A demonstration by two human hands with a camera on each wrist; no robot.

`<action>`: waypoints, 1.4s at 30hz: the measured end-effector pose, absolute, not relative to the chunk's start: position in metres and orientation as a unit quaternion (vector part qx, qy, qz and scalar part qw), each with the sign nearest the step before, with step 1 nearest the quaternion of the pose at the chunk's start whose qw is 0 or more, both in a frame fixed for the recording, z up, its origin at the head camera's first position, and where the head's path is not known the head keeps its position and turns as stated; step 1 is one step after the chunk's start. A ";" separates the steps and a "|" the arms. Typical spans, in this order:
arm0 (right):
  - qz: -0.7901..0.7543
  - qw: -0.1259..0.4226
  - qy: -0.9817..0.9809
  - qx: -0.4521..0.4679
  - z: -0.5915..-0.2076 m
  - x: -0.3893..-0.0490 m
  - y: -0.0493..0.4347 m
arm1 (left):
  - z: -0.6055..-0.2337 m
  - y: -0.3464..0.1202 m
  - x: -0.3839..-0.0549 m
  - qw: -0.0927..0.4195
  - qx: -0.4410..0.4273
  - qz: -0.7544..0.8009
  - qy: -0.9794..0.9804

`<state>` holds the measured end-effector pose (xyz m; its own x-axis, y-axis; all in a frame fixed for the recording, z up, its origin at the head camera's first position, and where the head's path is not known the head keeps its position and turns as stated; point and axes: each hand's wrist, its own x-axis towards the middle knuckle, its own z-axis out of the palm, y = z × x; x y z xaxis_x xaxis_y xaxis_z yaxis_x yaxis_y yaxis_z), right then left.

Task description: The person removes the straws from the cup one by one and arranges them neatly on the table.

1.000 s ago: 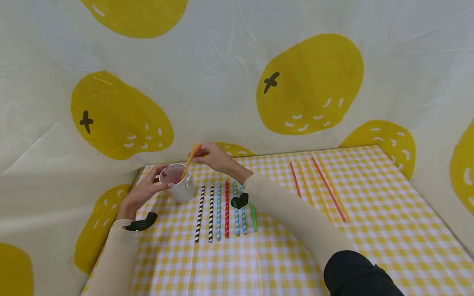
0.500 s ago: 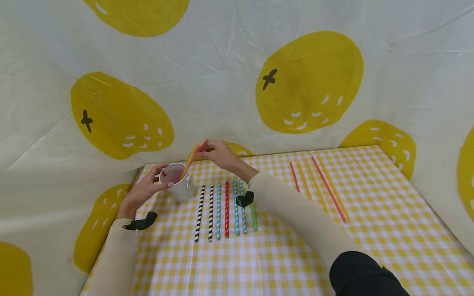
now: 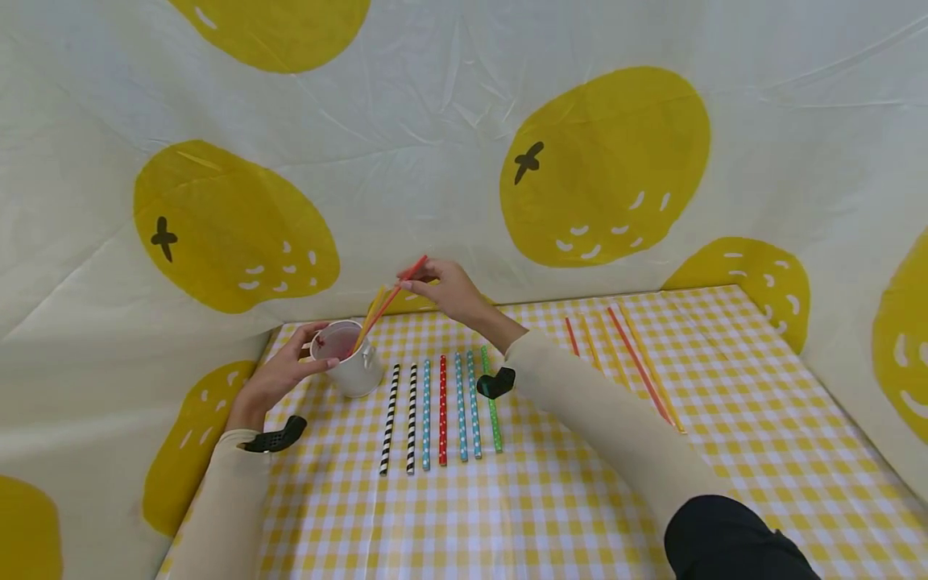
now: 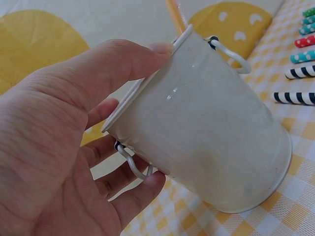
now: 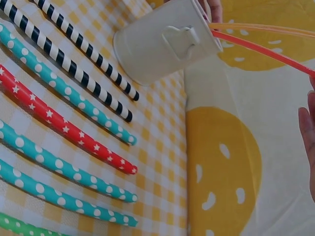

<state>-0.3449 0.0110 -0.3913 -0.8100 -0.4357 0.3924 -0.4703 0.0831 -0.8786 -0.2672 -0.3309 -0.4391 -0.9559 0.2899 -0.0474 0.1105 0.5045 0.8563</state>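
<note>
My left hand (image 3: 279,374) grips a small white metal bucket (image 3: 358,376) by its rim. In the left wrist view the thumb lies along the rim and the fingers reach round the side near a handle. A red plastic straw (image 3: 384,308) slants out of the bucket. Its upper part is pinched between the fingers and thumb of my right hand (image 3: 449,290), above and right of the bucket. An orange straw (image 5: 261,26) also leans out of the bucket beside the red one. The straws' lower ends are hidden inside.
On the checked tablecloth (image 3: 435,524), several patterned straws lie in a row: black-striped (image 3: 390,419), blue-dotted (image 3: 427,415), red-starred (image 3: 443,411) and green-dotted (image 3: 494,403). Farther right lie several plain red straws (image 3: 640,362) and orange straws (image 3: 616,354). A fruit-printed cloth (image 3: 435,161) hangs behind.
My right hand has moved up and to the right, drawing the red straw partly out of the bucket, away from the orange one. My left hand has stayed on the bucket.
</note>
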 end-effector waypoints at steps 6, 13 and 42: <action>0.610 0.035 -0.732 0.302 -0.382 -0.347 0.030 | -0.438 -0.331 -0.267 0.096 0.117 0.489 0.859; 0.624 0.051 -0.720 0.298 -0.380 -0.351 0.048 | -0.437 -0.330 -0.266 0.093 0.115 0.481 0.864; 0.655 0.048 -0.691 0.301 -0.368 -0.349 0.120 | -0.437 -0.332 -0.268 0.088 0.121 0.474 0.868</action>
<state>-0.3492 0.1199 -0.3676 -0.8146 -0.3527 0.4604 -0.4786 -0.0395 -0.8771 -0.2681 -0.3322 -0.4375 -0.9550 0.2940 -0.0380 0.1268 0.5210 0.8441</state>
